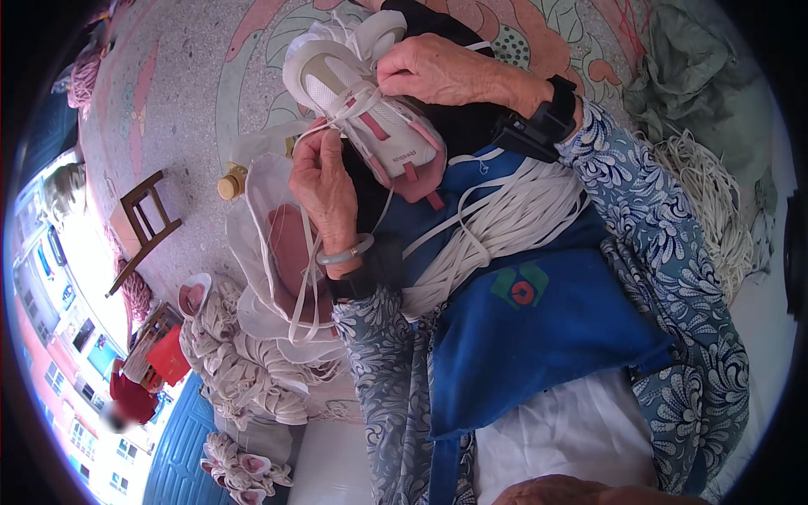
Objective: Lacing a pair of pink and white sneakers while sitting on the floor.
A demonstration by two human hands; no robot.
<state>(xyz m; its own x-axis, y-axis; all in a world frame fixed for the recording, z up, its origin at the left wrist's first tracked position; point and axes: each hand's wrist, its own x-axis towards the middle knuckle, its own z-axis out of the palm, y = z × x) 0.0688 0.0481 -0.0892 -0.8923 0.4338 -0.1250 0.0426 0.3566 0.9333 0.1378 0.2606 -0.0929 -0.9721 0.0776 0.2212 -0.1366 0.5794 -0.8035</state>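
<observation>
Both the bare left hand (pixel 323 181) and bare right hand (pixel 425 71) pinch a flat white lace (pixel 358 103) on a white-and-pink mesh sneaker (pixel 394 141), upper centre, apparently mid-lacing; an even pull seems needed next.

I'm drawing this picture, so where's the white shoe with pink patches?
In the head view, the white shoe is at the upper middle, between the left hand and the right hand, above and left of the bundle of white laces.
</observation>
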